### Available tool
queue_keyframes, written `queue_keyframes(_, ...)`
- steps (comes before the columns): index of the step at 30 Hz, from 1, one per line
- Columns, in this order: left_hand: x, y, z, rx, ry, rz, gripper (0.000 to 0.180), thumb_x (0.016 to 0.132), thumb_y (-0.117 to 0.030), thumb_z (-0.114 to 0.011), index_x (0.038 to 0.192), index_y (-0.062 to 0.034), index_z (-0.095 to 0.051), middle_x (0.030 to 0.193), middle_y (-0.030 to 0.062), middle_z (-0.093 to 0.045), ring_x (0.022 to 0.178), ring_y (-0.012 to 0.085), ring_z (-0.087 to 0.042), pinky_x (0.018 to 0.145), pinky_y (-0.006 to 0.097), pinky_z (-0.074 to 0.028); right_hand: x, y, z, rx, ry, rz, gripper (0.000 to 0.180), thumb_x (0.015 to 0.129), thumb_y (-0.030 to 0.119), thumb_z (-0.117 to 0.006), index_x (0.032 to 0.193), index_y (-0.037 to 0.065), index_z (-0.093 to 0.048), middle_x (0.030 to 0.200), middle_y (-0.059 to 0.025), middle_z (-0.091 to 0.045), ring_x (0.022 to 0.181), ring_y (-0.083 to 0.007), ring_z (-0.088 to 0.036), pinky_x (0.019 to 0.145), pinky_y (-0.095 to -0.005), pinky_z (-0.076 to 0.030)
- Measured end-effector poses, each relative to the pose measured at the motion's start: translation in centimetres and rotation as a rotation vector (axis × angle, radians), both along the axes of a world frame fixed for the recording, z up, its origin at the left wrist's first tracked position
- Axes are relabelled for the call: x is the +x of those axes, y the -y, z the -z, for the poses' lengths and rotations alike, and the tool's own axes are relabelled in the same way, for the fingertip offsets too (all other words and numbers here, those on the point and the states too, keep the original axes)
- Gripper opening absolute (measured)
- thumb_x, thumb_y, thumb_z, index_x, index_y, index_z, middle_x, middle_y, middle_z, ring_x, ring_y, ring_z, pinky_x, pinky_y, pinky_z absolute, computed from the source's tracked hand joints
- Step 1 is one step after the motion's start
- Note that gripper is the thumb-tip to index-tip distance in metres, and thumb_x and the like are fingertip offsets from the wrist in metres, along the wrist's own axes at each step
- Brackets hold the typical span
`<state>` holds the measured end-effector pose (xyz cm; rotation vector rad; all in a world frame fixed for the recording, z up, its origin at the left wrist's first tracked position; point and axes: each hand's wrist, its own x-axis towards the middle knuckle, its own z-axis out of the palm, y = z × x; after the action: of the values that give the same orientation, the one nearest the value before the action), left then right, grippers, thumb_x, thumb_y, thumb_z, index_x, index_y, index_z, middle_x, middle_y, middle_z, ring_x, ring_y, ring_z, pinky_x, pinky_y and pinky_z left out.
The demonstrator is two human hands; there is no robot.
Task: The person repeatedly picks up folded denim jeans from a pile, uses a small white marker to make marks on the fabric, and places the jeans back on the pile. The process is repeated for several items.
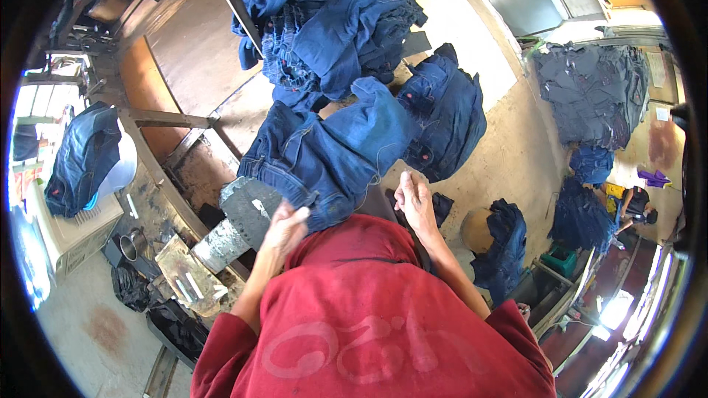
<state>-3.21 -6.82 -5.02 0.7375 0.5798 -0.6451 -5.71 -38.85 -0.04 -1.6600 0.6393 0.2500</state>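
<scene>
A pair of dark blue jeans [324, 147] lies in front of me, its waistband toward my body. My left hand [286, 227] is closed at the waistband's near edge, slightly blurred. My right hand [414, 197] is raised just right of the jeans, apart from the cloth, its fingers pinched together; whatever they hold, if anything, is too small to make out. A loose thread [378, 171] hangs off the jeans' right side. Beneath the jeans' left side is a worn grey machine arm or post [247, 210], partly covered.
Beyond the jeans rises a large heap of denim [332, 22], with another folded denim bundle [442, 114] beside it. Dark grey cloth pieces [590, 92] are piled at the far right. A metal cup [133, 243] stands at left; another person [636, 205] is at far right.
</scene>
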Motion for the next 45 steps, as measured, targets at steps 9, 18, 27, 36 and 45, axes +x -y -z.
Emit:
queue_keyframes(9,-3.8,-13.3,-3.5,0.621,0.175,0.772,0.038,0.107,-0.026,-0.076,0.135,-0.0003,-0.073,0.129,0.0056,-0.079,0.118,0.0145,-0.067,0.108,0.036,-0.052,0.8,1.1,1.0,-0.184,-0.086,-0.024,0.034,0.117,0.035,-0.059,0.106,0.002,-0.062,0.082,0.0007,-0.056,0.075,-0.0091,-0.052,0.068,-0.0307,-0.044)
queue_keyframes(18,3.0,-17.2,-10.1,1.713,0.169,0.569,0.06,0.097,-0.031,-0.085,0.142,0.0034,-0.063,0.105,0.021,-0.078,0.107,0.0375,-0.073,0.101,0.045,-0.055,3.0,-1.3,-1.4,-0.378,0.223,-0.058,0.02,0.111,0.014,-0.065,0.128,0.003,-0.061,0.083,-0.0046,-0.066,0.07,-0.0136,-0.062,0.065,-0.0317,-0.05)
queue_keyframes(27,17.8,4.5,3.5,1.507,0.863,0.862,0.092,0.087,-0.084,-0.068,0.116,0.0032,-0.073,0.09,0.0238,-0.076,0.079,0.0429,-0.078,0.072,0.053,-0.063,4.8,-13.1,-0.2,-0.71,0.657,-0.487,0.021,0.091,0.007,-0.08,0.111,0.008,-0.08,0.085,-0.0058,-0.08,0.061,-0.0213,-0.071,0.059,-0.035,-0.058)
queue_keyframes(36,23.8,2.3,11.9,1.459,1.217,0.656,0.05,0.102,-0.054,-0.073,0.098,-0.005,-0.068,0.067,0.0186,-0.071,0.062,0.0398,-0.074,0.057,0.049,-0.059,7.0,-16.9,3.1,-0.838,0.621,-0.518,0.023,0.087,0.006,-0.082,0.11,0.01,-0.08,0.069,-0.0016,-0.069,0.052,-0.0205,-0.064,0.053,-0.0355,-0.052)
queue_keyframes(45,23.1,2.8,13.6,1.416,1.108,0.489,0.032,0.105,-0.033,-0.074,0.121,-0.0118,-0.056,0.067,0.02,-0.071,0.061,0.0411,-0.073,0.055,0.053,-0.057,6.4,-17.5,2.7,-0.9,0.454,-0.673,0.022,0.086,0.011,-0.082,0.107,0.015,-0.077,0.065,-0.0026,-0.068,0.052,-0.0218,-0.066,0.051,-0.0373,-0.053)
